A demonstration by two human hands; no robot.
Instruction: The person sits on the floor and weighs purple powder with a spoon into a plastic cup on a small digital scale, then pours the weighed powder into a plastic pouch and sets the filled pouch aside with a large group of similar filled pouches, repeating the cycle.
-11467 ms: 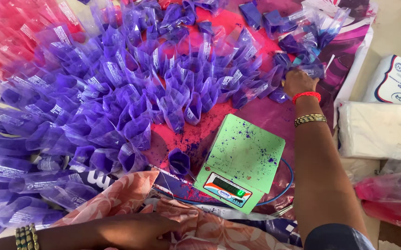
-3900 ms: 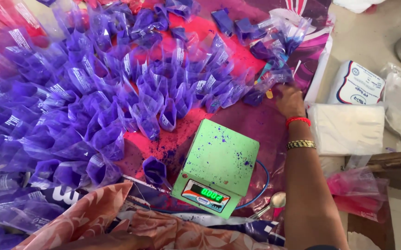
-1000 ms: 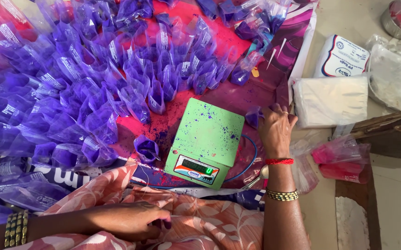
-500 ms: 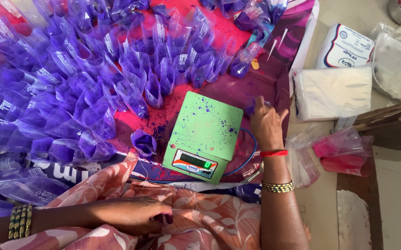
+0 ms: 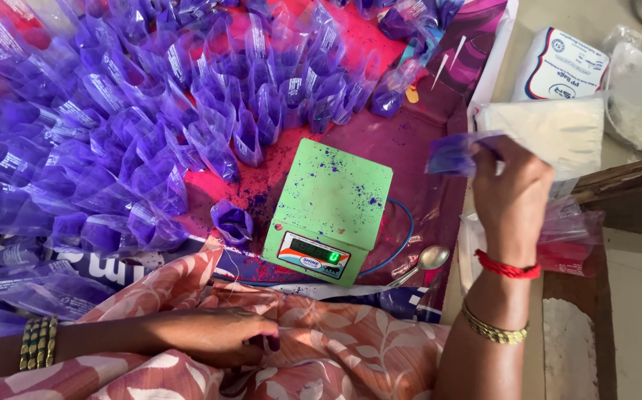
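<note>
A small clear pouch [image 5: 454, 153], tinted purple with powder, is pinched at one end by the right hand [image 5: 512, 194]. It hangs flat and roughly level above the dark mat, at about 2 o'clock from the green scale [image 5: 332, 200], well apart from it.

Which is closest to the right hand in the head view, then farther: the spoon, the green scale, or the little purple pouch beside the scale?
1. Spoon, just left of the right hand's wrist.
2. Green scale, farther left.
3. Purple pouch, left of the scale.
</note>
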